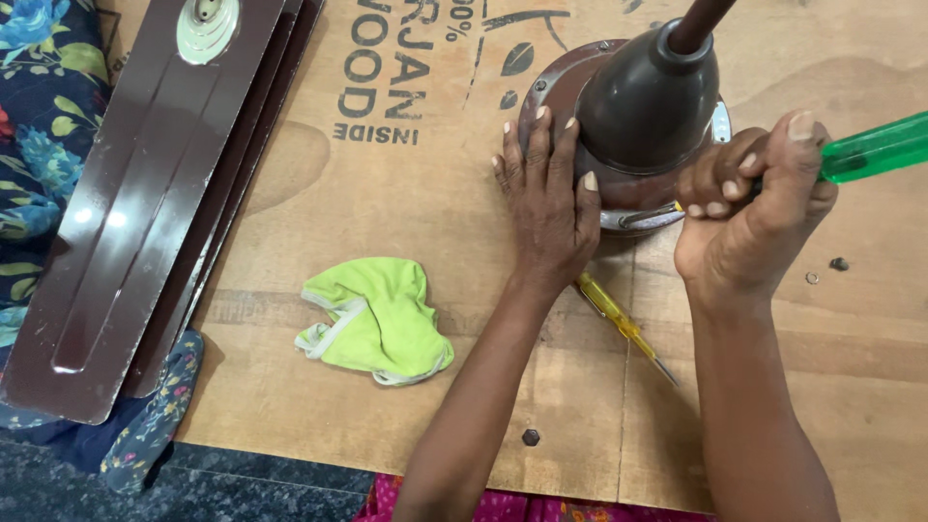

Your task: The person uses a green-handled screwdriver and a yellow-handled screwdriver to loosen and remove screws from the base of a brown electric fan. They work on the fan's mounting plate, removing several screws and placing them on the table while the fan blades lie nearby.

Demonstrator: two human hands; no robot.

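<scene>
Looking down from the head camera, we see our left hand [548,198] lying flat with its fingers spread on the round brown metal fan motor [619,130], which sits on a big flat wooden board [406,193] near its far edge. Our right hand [749,208] is closed tight around the see-through green plastic handle of a screwdriver [875,147], just beside the motor's rim. A small yellow screwdriver [619,324] lies on the board between our two arms. A crumpled light green cloth [377,319] rests on the board to the left of our left arm. Long shiny brown fan blades [145,203] are stacked at the board's left edge, partly over a blue flowered cloth [43,116]. Two tiny screws [837,264] lie on the board near our right hand.
</scene>
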